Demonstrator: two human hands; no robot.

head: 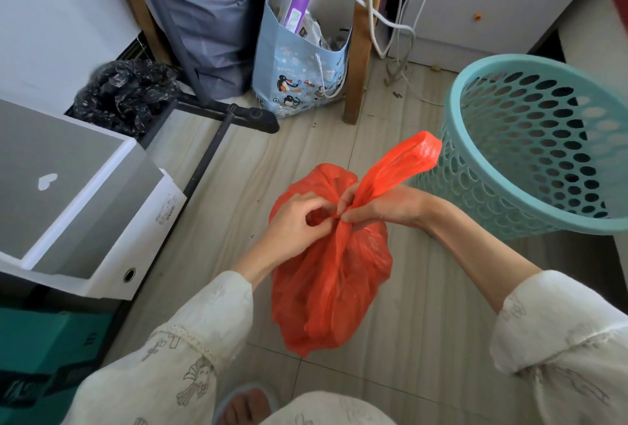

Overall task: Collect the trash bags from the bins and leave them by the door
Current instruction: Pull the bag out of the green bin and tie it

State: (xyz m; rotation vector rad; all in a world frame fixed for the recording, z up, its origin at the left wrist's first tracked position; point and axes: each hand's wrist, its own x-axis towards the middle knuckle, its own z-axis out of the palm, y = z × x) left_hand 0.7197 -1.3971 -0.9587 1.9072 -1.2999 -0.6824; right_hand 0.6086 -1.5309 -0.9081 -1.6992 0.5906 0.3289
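— Red trash bag (329, 275), centre of the frame, low down: is it out of the bin?

— Yes. It sits on the tiled floor (424, 305), full and bunched at the top. The teal mesh bin (530, 153) stands at the right of the frame, just beside it, and looks to have no liner in it.

— What are the hands doing?

— Both are at the bag's neck. The left hand (299, 217) has its fingers curled, thumb and forefinger pinching a twist of red plastic. The right hand (384, 207) pinches the same spot from the other side, fingers pressed together around one handle loop (404, 163), which sticks up toward the bin's rim.

— So which step is this?

— Tying the bag shut, I judge. I cannot tell whether the knot is half made or only started; the fingers cover it.

— And next?

— The loop likely needs pulling through and drawing tight, then a firm hold on the knot for lifting. No door shows in this view, so carrying comes after.

— Anything else to collect?

— A crumpled black plastic bag (125, 95) lies at the upper left, by the white box (102, 231). Whether it is trash, I cannot say.
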